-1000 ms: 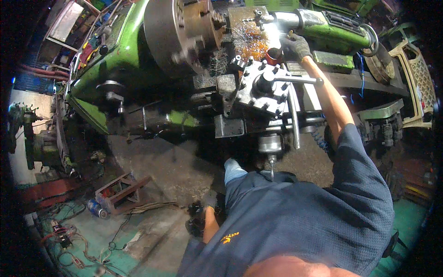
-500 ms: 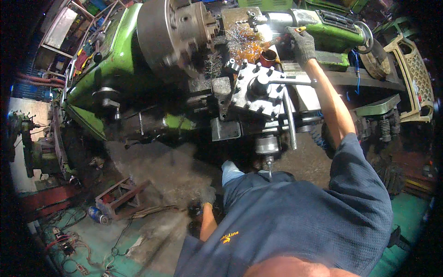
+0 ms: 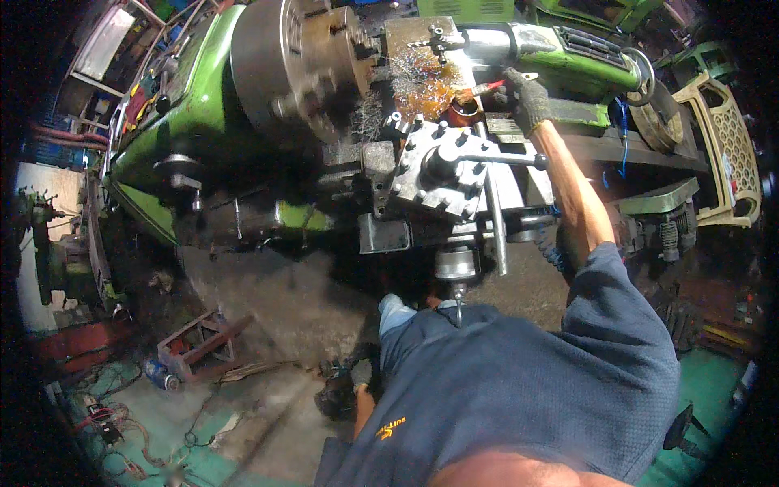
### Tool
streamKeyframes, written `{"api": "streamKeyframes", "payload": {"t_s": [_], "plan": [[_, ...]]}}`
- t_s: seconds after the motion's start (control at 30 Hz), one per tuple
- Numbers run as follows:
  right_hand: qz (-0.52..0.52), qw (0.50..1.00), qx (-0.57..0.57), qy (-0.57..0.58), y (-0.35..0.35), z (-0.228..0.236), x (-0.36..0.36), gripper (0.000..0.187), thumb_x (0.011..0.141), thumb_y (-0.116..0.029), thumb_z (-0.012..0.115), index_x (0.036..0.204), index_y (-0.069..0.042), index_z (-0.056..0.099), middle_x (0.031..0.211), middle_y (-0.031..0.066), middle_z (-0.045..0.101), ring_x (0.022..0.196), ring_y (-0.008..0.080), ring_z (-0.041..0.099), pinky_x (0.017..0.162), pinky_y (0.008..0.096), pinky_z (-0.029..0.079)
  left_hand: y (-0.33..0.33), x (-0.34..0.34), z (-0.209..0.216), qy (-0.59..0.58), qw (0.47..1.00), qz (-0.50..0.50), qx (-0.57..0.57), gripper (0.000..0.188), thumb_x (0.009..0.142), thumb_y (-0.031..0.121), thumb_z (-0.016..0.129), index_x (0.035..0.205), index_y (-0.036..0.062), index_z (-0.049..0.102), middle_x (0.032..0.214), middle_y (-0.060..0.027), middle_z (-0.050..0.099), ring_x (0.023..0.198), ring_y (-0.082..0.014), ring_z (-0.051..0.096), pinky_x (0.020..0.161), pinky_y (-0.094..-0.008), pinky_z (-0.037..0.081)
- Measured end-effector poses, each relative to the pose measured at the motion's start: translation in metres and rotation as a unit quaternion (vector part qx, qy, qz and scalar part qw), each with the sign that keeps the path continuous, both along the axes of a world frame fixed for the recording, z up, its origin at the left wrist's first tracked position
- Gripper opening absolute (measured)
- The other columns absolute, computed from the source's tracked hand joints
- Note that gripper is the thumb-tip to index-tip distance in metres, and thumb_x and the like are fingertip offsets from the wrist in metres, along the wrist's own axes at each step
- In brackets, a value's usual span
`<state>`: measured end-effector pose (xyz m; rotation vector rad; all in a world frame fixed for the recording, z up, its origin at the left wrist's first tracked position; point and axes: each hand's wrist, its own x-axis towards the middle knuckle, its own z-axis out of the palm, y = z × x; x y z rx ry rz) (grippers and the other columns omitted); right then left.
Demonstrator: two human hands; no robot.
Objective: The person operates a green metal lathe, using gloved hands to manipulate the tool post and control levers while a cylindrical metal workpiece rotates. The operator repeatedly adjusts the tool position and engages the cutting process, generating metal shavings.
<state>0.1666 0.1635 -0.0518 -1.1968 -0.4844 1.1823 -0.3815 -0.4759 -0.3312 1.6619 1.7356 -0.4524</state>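
Observation:
My right hand [image 3: 529,104], in a grey glove, is closed around the handle of a paintbrush [image 3: 488,87] with a red and yellow handle. Its bristles point left, at the mouth of a reddish-brown cup [image 3: 463,115] behind the tool post. Beside the cup, metal shavings lie in amber fluid on a plate [image 3: 422,31]. The square tool post [image 3: 422,192] of a green lathe stands nearer me, its lever reaching toward my right forearm. My left hand [image 3: 362,373], also gloved, hangs low by my left side, away from the machine; its fingers are too dark to make out.
The large lathe chuck [image 3: 272,61] at upper left looks blurred. A drill bit [image 3: 422,42] points left from the tailstock [image 3: 540,45]. A handwheel [image 3: 641,69] and a beige plastic chair [image 3: 726,146] are at right. On the floor lie a rusty frame [image 3: 204,345], a blue can [image 3: 161,375] and cables.
My right hand has moved down slightly, and the brush now shows plainly with its bristles at the cup. The whole view has shifted a little; my left hand stays low.

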Motion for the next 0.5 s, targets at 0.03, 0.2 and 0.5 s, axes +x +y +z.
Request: {"api": "streamKeyframes", "payload": {"t_s": [0.03,0.2,0.5], "plan": [[0.011,1.0,-0.001,0.018,0.002,-0.002,0.002,0.018,0.089,-0.016,0.074,0.1,-0.005,0.065,0.088,0.0077,0.066,0.074,0.0181,0.066,0.062,0.0335,0.058,-0.001,0.001,0.0,-0.002,0.999,-0.041,0.009,0.035,0.089,0.035,0.059,0.111,0.0108,0.071,0.111,-0.0188,0.07,0.097,-0.0395,0.068,0.082,-0.0481,0.054],[0.108,0.951,0.092,-0.275,0.025,0.015,-0.013,0.025,0.088,-0.024,0.074,0.107,-0.012,0.065,0.091,0.0091,0.07,0.077,0.0283,0.069,0.067,0.0404,0.056,0.05,0.002,-0.018,0.006,0.977,-0.186,0.106,0.036,0.088,0.036,0.06,0.111,0.0111,0.071,0.111,-0.0182,0.07,0.096,-0.0387,0.068,0.081,-0.048,0.054],[0.076,0.951,0.106,-0.281,0.109,0.055,-0.061,0.025,0.093,-0.032,0.068,0.102,-0.009,0.071,0.084,0.0076,0.071,0.074,0.0219,0.067,0.066,0.0347,0.052,0.112,-0.022,-0.056,0.008,0.991,0.076,0.113,0.031,0.09,0.034,0.057,0.101,0.011,0.074,0.112,-0.0186,0.069,0.106,-0.038,0.065,0.089,-0.0473,0.05]]}}
